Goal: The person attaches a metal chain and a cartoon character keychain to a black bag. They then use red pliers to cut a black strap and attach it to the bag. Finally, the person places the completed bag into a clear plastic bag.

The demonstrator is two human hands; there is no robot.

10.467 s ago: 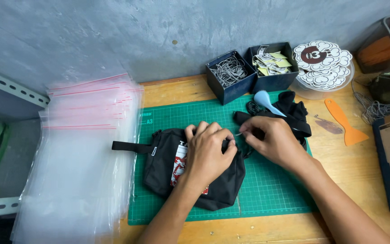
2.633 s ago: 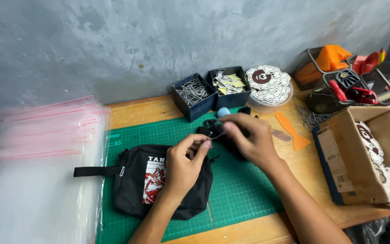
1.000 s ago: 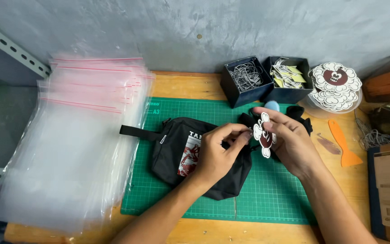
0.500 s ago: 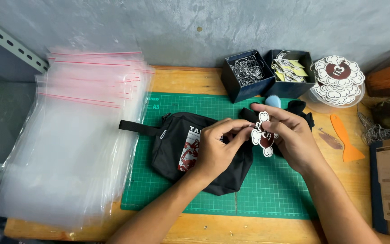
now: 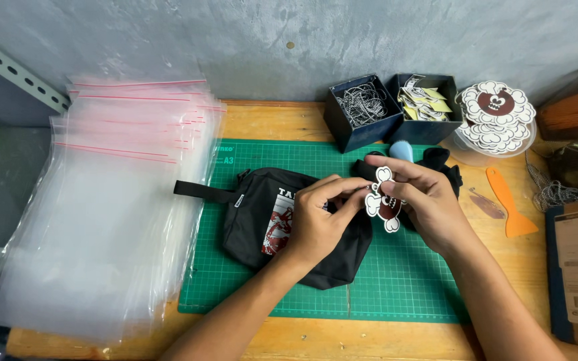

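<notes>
Head view: I am pinching a white-and-maroon cloud-shaped card tag (image 5: 384, 199) between my right hand (image 5: 423, 200) and my left hand (image 5: 319, 220), steadying it over the black fabric pouch (image 5: 262, 224).

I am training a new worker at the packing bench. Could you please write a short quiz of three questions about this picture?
1. True or false: the right hand holds a white and dark red die-cut tag over the green cutting mat.
2. Which thing lies under the left hand?
A. the black pouch
B. the orange scraper
C. the stack of clear zip bags
3. Fill in: the box of ball chains stands to the ____ of the box of small paper cards, as the camera sees it.

Key: 1 true; 2 A; 3 left.
</notes>
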